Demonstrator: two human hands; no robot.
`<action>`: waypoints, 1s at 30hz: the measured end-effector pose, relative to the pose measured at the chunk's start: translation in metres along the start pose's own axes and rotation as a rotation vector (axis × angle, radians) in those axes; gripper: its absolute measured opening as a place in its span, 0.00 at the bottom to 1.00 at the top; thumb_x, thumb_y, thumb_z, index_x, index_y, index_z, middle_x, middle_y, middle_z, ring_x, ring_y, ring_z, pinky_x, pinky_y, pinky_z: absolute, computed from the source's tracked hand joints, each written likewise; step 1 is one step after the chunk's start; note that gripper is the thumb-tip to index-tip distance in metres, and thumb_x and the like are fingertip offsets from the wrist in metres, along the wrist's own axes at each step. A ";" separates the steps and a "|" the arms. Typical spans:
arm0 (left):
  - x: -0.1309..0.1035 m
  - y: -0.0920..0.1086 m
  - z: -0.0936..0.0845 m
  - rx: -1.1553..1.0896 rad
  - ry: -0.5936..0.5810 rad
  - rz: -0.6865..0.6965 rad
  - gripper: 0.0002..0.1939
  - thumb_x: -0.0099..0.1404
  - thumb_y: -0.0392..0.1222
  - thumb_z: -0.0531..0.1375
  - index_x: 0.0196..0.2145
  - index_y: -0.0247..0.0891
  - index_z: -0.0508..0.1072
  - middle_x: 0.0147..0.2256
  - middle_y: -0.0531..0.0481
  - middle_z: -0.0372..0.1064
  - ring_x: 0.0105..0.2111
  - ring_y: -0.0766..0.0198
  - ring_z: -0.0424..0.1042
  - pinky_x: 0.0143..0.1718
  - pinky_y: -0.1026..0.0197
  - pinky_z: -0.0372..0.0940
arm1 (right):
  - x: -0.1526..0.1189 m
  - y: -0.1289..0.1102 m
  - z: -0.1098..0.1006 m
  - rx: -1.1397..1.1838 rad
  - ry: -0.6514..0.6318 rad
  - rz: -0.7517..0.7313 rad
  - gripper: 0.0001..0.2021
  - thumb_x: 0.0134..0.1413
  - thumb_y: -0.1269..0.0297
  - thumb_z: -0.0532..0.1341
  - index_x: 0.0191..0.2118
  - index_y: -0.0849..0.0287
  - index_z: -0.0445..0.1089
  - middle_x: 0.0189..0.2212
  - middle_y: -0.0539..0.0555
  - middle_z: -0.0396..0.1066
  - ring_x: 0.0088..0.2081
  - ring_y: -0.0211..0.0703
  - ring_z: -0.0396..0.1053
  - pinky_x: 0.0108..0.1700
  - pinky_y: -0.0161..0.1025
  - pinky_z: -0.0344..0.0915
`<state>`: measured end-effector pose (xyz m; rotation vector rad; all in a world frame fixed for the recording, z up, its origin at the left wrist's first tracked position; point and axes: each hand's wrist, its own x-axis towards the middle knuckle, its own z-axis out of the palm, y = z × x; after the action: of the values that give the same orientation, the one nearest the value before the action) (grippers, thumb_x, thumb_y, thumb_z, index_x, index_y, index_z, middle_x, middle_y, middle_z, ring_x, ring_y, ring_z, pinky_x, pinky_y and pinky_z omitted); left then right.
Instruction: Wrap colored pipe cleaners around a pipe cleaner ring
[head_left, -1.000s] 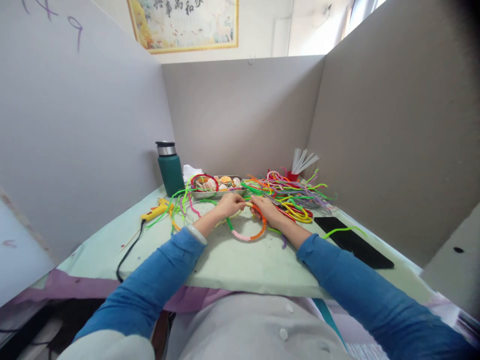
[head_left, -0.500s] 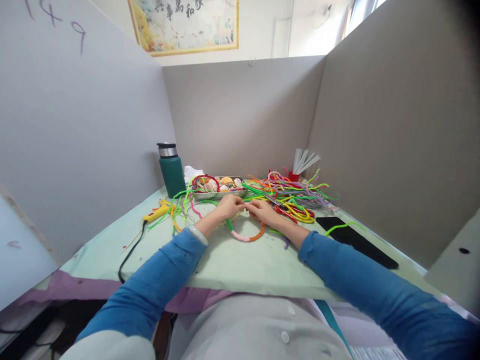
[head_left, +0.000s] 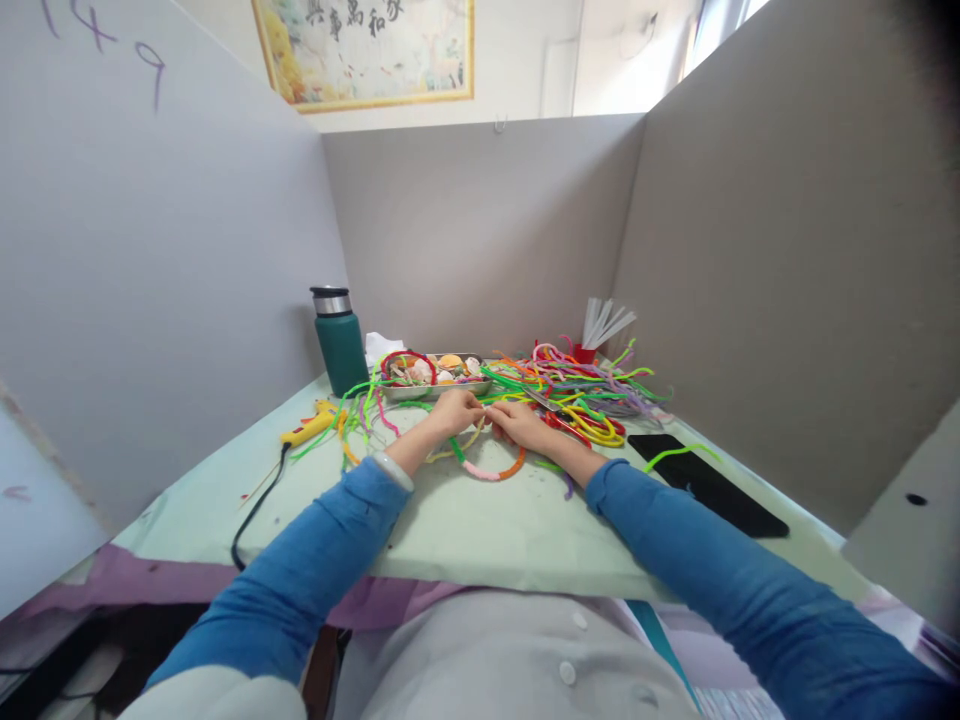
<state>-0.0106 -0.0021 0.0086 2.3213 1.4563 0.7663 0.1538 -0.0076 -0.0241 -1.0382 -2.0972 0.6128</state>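
A ring wrapped in coloured pipe cleaners (head_left: 484, 474), with green, pink and orange stretches, hangs below my hands over the table. My left hand (head_left: 456, 411) pinches its upper left side, fingers closed. Close beside it, fingertips nearly touching, my right hand (head_left: 516, 421) is closed on the ring's upper right side. A pale yellow strand (head_left: 474, 437) shows near the fingertips of my left hand; its upper end is hidden. Loose pipe cleaners (head_left: 367, 410) lie left of my left hand. Scissors (head_left: 543, 401) lie just beyond my right hand.
A metal tray (head_left: 442, 386) of shells stands at the back, beside a green bottle (head_left: 341, 345). At left lies a yellow glue gun (head_left: 306, 429) with a black cord. A pipe cleaner heap (head_left: 585, 385), a red cup (head_left: 585, 354) of white sticks and a black phone-like slab (head_left: 712, 487) are at right.
Both hands stay together at the top of the ring, with only small finger movements. The pale yellow strand shows more clearly now. The whole view has shifted slightly.
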 end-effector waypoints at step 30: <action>-0.002 -0.005 -0.004 -0.492 -0.421 -0.164 0.15 0.54 0.48 0.53 0.17 0.37 0.56 0.14 0.57 0.45 0.13 0.74 0.43 0.14 0.65 0.43 | -0.005 -0.008 -0.002 -0.248 0.076 -0.160 0.14 0.57 0.61 0.49 0.34 0.59 0.70 0.26 0.52 0.69 0.27 0.36 0.62 0.31 0.32 0.54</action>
<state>-0.0169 -0.0017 0.0084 1.8241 1.1035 0.4811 0.1537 -0.0155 -0.0195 -0.9970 -2.2013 0.2346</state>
